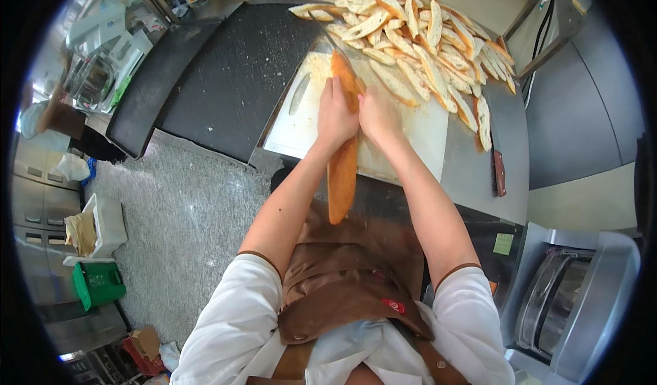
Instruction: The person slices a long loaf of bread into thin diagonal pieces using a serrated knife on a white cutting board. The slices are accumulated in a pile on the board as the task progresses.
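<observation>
A long golden-crusted loaf of bread [342,174] lies lengthwise before me. Its near end sticks out over the counter edge toward my apron. My left hand [336,112] grips it around the middle, fingers over the crust. Close against it, my right hand [380,115] is closed around a knife handle, mostly hidden by the fingers. The long thin knife blade [328,35] points away past the loaf's far end, partly covered by the bread. Beneath both hands is a white cutting board [292,133] strewn with crumbs. Cut bread slices [405,41] are heaped beyond it.
Dark baking trays [226,77] with crumbs extend to the left. A second knife with a wooden handle [499,172] rests at the counter's right edge. A metal machine [569,297] stands lower right. At far left are another person [56,120] and a green bin [97,285].
</observation>
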Demonstrator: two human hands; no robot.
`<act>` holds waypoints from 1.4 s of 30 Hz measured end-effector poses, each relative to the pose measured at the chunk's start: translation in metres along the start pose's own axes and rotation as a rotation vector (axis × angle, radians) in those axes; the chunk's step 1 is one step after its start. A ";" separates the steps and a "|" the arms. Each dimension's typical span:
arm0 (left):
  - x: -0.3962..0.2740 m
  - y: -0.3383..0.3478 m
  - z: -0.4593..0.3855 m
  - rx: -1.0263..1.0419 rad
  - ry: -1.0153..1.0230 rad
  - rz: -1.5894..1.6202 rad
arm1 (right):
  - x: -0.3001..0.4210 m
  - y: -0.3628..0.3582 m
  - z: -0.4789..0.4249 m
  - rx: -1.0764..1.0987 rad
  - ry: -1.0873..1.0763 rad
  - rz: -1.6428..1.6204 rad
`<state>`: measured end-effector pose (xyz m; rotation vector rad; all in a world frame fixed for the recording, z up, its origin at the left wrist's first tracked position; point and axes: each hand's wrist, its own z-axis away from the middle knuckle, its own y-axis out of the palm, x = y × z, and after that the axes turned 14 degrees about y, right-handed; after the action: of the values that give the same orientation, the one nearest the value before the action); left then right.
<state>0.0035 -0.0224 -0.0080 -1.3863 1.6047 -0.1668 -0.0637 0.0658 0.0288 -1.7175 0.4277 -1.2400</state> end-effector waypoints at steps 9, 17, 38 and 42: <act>-0.005 -0.001 -0.003 0.048 -0.042 -0.024 | 0.007 -0.012 0.013 0.136 0.120 0.115; -0.002 -0.006 -0.004 0.166 -0.094 -0.067 | -0.036 -0.035 0.083 0.180 0.121 0.091; 0.002 -0.001 -0.007 0.128 -0.038 -0.022 | -0.035 -0.030 0.069 0.120 0.065 0.017; 0.003 -0.003 0.000 0.122 -0.033 0.000 | -0.057 -0.076 0.136 0.277 0.194 0.172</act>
<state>0.0055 -0.0258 -0.0073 -1.2889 1.5421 -0.2365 0.0134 0.2101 0.0558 -1.3061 0.4832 -1.2797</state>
